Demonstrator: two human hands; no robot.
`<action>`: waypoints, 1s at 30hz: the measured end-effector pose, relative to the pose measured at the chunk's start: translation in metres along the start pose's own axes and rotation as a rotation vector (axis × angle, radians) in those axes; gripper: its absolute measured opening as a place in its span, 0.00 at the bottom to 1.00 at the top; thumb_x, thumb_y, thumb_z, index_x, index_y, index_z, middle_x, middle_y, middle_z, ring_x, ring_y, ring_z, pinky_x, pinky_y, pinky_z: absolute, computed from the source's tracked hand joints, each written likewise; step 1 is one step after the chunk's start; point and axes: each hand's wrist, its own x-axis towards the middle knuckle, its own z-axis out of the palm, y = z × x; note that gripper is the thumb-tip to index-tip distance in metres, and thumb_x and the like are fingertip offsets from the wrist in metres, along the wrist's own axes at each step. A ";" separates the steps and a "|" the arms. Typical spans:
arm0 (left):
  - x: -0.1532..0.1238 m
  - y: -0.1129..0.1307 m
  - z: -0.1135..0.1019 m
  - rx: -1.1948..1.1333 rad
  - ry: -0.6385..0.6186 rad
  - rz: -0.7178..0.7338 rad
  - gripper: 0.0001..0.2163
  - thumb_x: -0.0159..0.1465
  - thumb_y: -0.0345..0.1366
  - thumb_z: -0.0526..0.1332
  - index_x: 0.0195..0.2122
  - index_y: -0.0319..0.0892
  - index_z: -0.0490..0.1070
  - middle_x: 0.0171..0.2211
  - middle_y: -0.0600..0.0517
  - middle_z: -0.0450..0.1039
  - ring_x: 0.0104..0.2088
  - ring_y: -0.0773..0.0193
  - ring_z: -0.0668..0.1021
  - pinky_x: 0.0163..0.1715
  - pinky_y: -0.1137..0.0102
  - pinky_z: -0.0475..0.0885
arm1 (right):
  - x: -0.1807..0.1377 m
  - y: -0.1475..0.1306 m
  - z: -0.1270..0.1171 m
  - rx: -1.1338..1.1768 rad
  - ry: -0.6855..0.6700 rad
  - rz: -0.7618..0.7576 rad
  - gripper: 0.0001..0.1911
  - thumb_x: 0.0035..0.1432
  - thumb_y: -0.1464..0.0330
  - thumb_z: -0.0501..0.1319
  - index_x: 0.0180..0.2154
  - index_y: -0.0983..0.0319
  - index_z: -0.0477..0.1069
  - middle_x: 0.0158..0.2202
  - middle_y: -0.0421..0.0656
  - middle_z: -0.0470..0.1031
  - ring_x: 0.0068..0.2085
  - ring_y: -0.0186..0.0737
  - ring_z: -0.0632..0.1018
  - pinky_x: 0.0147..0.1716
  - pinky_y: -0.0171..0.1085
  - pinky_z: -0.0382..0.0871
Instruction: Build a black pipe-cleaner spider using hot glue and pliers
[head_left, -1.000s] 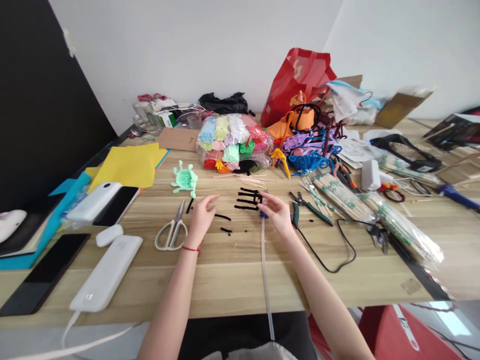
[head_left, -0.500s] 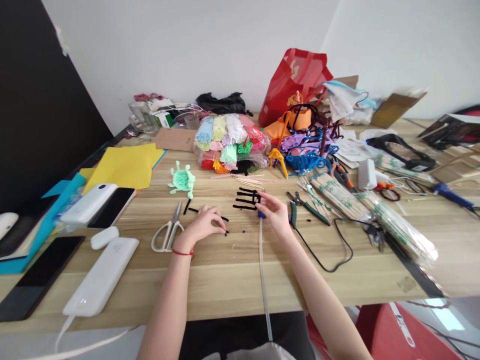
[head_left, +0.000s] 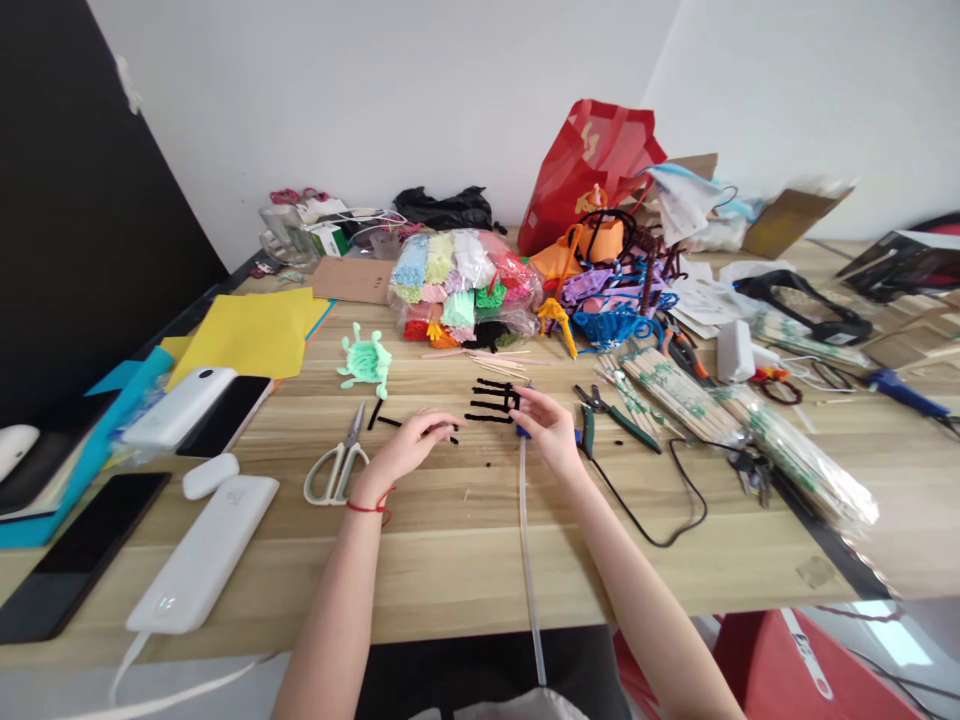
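Note:
My right hand [head_left: 550,427] is closed, pinching the right end of a black pipe-cleaner piece [head_left: 491,400] with several parallel prongs, held just above the wooden table [head_left: 465,550]. Under that hand lies a blue-tipped tool with a long translucent stick [head_left: 527,530] running toward me. My left hand [head_left: 405,450] is raised slightly, its fingertips pinched on a short black pipe-cleaner bit [head_left: 452,430]. More black bits [head_left: 388,420] lie beside white-handled scissors [head_left: 339,465]. A mint-green fuzzy figure [head_left: 365,362] sits behind them.
A bag of coloured pipe cleaners [head_left: 465,285], pliers [head_left: 611,408], bundled wooden sticks [head_left: 742,420], a black cable [head_left: 675,500] and a red bag [head_left: 592,165] crowd the middle and right. Power banks [head_left: 202,550], phones [head_left: 82,555] and yellow paper [head_left: 247,335] lie left.
My left hand dropped onto a short black bit on the table, pinched it and lifted it toward the pronged piece. My right hand barely moved.

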 end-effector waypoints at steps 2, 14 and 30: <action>0.001 0.002 0.001 -0.029 0.024 -0.028 0.10 0.63 0.41 0.56 0.39 0.44 0.73 0.36 0.50 0.75 0.35 0.63 0.77 0.37 0.69 0.71 | 0.000 0.000 0.000 0.001 -0.007 0.002 0.22 0.44 0.62 0.69 0.44 0.59 0.75 0.36 0.44 0.79 0.38 0.41 0.77 0.44 0.43 0.72; 0.000 0.011 0.002 -0.216 0.084 -0.065 0.10 0.53 0.40 0.67 0.30 0.41 0.69 0.26 0.52 0.75 0.29 0.64 0.78 0.33 0.70 0.72 | -0.001 -0.001 0.002 -0.005 -0.023 -0.003 0.23 0.43 0.61 0.70 0.44 0.59 0.75 0.35 0.44 0.78 0.36 0.40 0.77 0.41 0.42 0.73; 0.012 0.025 0.053 -0.449 0.422 -0.032 0.13 0.56 0.41 0.64 0.39 0.40 0.72 0.37 0.45 0.79 0.37 0.58 0.81 0.43 0.63 0.75 | -0.014 -0.004 0.019 -0.023 -0.198 -0.028 0.25 0.48 0.62 0.68 0.49 0.59 0.70 0.43 0.46 0.77 0.42 0.42 0.78 0.49 0.45 0.69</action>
